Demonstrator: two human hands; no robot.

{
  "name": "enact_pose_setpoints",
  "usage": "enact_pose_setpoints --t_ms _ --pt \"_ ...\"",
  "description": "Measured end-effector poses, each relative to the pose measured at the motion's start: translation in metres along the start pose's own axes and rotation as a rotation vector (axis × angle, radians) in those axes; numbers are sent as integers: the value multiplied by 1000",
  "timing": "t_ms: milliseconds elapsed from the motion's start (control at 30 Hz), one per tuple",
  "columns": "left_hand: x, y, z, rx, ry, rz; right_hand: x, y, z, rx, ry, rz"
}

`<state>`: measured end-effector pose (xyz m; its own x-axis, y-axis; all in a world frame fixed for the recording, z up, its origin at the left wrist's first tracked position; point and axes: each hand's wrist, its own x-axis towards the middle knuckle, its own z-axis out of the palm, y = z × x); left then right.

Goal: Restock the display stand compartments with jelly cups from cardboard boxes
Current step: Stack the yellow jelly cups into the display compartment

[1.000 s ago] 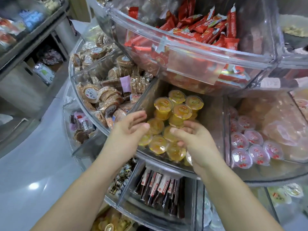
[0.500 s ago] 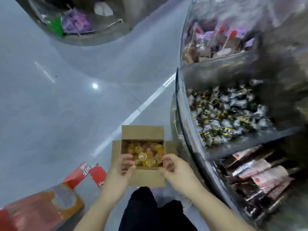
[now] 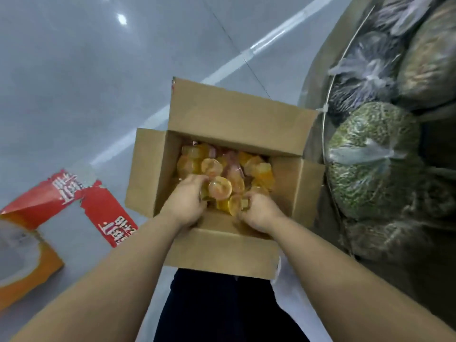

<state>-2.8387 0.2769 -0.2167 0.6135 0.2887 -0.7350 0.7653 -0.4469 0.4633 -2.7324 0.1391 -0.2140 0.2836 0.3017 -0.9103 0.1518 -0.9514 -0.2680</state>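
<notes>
While both reach into the cardboard box (image 3: 237,124), left hand (image 3: 186,201) and right hand (image 3: 261,211) cup jelly cups (image 3: 219,187).

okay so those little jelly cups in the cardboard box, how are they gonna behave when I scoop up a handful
The jelly cups lie loose and jumbled in the cardboard box, so a handful will probably shift and spill at the edges. Their glossy plastic looks slippery. Being small, they are likely light, and cupping them between left hand and right hand should work better than pinching.
</notes>
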Motion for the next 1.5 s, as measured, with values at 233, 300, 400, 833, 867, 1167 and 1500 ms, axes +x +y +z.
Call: enact_pose_setpoints --t_ms 233,300,400,833,867,1167,1500 --pt "66 -23 56 431 125 116 71 9 45 2 111 121" --pt "71 -28 60 372 173 130 77 15 48 101 149 150" --pt "70 -29 52 43 184 183 72 23 46 339 209 121" --pt "-167 128 -124 -960 342 349 -235 -89 -74 911 602 -407" --pt "-192 150 -145 -955 343 384 -271 -98 -89 921 630 -442" --pt "-365 333 -246 -782 240 826 -537 -102 -190 917 1025 -710" --pt "-442 492 -187 -650 -42 1167 -678 8 -211 905 1499 -616"
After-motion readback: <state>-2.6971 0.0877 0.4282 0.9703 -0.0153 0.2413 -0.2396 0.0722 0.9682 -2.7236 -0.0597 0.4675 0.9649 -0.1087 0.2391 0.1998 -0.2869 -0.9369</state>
